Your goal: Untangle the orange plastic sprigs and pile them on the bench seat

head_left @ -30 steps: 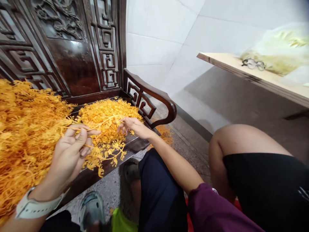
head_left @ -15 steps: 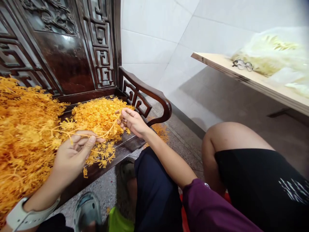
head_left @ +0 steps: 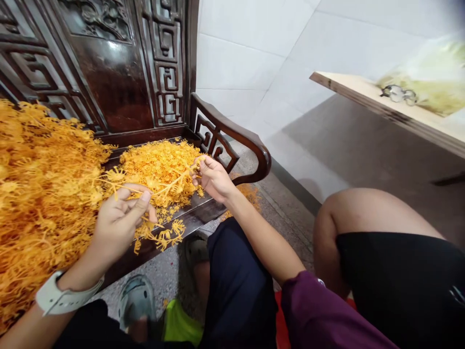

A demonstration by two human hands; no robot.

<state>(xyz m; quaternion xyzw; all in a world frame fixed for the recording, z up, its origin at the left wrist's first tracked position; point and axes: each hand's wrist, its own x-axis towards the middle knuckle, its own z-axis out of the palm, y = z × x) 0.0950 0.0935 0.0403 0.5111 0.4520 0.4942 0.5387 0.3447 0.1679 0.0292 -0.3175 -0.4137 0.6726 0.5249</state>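
A thin orange plastic sprig (head_left: 167, 186) stretches between my two hands above a dark carved wooden bench (head_left: 203, 208). My left hand (head_left: 119, 223), with a white watch on its wrist, pinches the stem end between thumb and fingers. My right hand (head_left: 214, 179) is closed on the sprig's other, branched end, close to the bench's armrest (head_left: 247, 145). Under the sprig lies a small heap of orange sprigs (head_left: 160, 167). A much larger orange pile (head_left: 43, 184) fills the seat to the left of my left hand.
Loose orange pieces hang over the seat's front edge (head_left: 163, 237) and lie on the floor (head_left: 250, 194). A bare knee in black shorts (head_left: 366, 228) is at the right. A wooden board (head_left: 385, 111) carries glasses (head_left: 397, 93) and a pale bag.
My right hand has risen off the small heap and closed on the sprig's far end. My left hand kept its pinch on the stem and lifted slightly.
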